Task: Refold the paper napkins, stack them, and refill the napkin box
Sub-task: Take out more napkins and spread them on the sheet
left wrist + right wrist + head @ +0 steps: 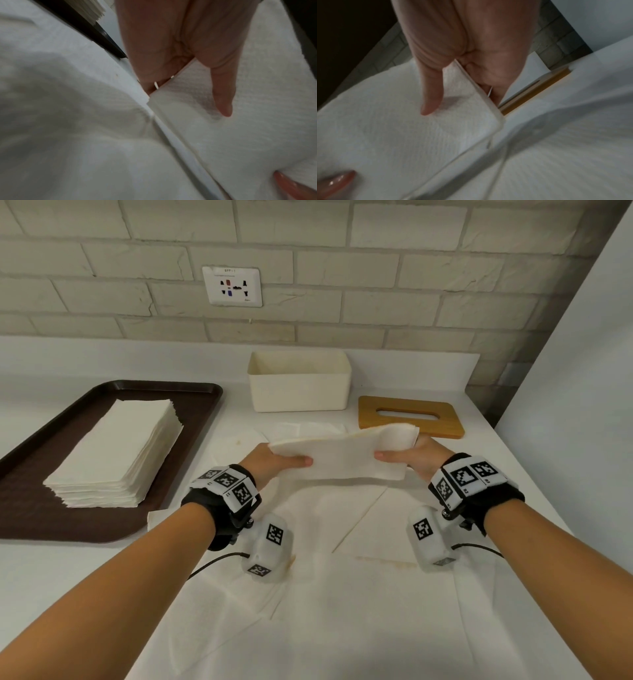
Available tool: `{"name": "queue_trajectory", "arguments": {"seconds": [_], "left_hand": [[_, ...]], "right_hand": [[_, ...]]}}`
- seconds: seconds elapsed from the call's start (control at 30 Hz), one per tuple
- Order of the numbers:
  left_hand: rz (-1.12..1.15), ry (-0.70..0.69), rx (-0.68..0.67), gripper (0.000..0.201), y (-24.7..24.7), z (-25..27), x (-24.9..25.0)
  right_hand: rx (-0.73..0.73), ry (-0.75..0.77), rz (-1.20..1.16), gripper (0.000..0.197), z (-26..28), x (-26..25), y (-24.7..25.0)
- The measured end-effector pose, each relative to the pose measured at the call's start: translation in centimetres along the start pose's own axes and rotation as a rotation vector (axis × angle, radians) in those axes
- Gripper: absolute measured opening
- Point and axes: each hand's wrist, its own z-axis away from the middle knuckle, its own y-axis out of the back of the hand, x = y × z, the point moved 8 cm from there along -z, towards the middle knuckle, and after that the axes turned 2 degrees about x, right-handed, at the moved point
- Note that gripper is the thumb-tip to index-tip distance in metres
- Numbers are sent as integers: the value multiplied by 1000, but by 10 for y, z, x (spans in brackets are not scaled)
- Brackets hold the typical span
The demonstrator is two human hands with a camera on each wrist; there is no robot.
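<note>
A folded napkin (342, 455) is held level above the bench (404, 371), one end in each grip.

It is pinched, thumb on top, by the left hand (274, 462) and right hand (416, 455), probably for carrying to the stack (113, 450) on the tray (191, 440); the napkin box (298, 392) stands open behind.

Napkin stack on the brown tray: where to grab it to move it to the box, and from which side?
Grip the napkin stack at its two short ends, one hand each, coming in from above, thumbs on top and fingers under the bottom sheet. It is long, narrow and made of loose sheets with slightly ragged edges, so a one-sided grip would likely let it sag and fan out. The tray rim is low and should not block entry.
</note>
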Motion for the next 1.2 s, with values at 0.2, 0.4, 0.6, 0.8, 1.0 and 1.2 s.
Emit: {"name": "queue_trajectory", "arguments": {"seconds": [0.2, 0.4, 0.6, 0.8, 1.0, 1.2], "left_hand": [[-198, 71, -39, 48, -5, -3, -10], [-278, 74, -6, 43, -2, -10, 13], [-251, -38, -122, 17, -15, -3, 47], [-344, -20, -149, 38, -54, 6, 32], [-299, 39, -82, 52, -67, 9, 20], [-213, 22, -29, 49, -64, 9, 23]], "right_hand": [[-62, -132, 91, 102, -1, 20, -2], [17, 5, 117, 55, 12, -28, 15], [75, 379, 245, 36, 53, -142, 41], [15, 454, 665, 25, 65, -164, 12], [-39, 424, 800, 36, 64, -153, -3], [2, 514, 814, 37, 77, -180, 7]]}}
